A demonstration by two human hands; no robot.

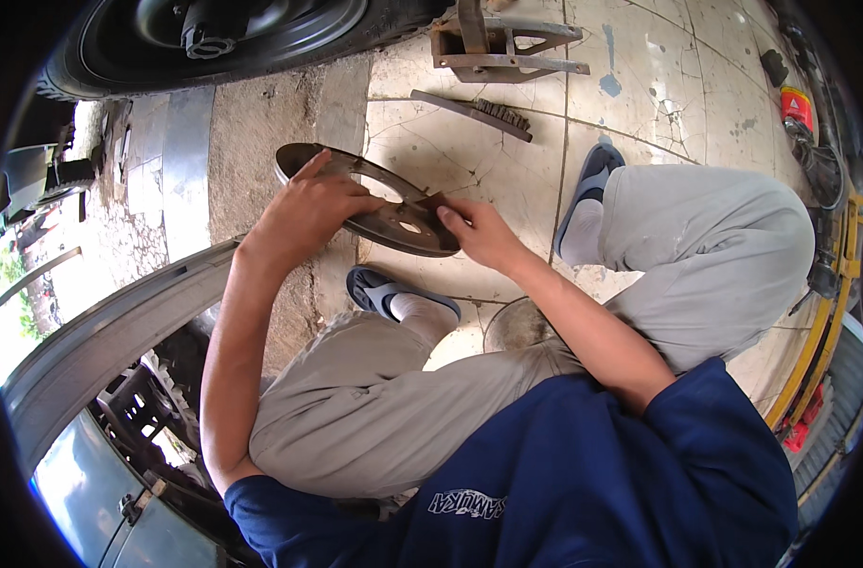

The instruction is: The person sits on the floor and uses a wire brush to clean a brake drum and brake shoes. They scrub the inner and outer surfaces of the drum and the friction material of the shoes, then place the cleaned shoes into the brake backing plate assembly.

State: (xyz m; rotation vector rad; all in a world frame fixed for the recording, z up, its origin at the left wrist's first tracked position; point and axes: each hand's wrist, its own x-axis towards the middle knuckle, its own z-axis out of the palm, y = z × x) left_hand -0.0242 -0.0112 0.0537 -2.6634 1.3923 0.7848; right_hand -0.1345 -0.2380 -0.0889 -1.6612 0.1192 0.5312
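Observation:
A round, thin metal brake backing plate (365, 224) with a large centre opening and smaller cut-outs is held tilted above the floor between my feet. My left hand (320, 201) grips its left side, index finger stretched over the far rim and thumb reaching across toward the opening. At the right side, my right hand (474, 230) pinches a small flat brown piece (432, 201) against the plate's face. Whether that piece is a folded sheet or something stiffer, I cannot tell. The fingers under the plate are hidden.
A wire brush (479, 114) lies on the tiles beyond the plate, near a metal bracket (507, 52). A large wheel (261, 47) stands at the far left. A metal beam (119, 317) runs beside my left arm. A red can (796, 109) and a yellow frame (824, 331) are at right.

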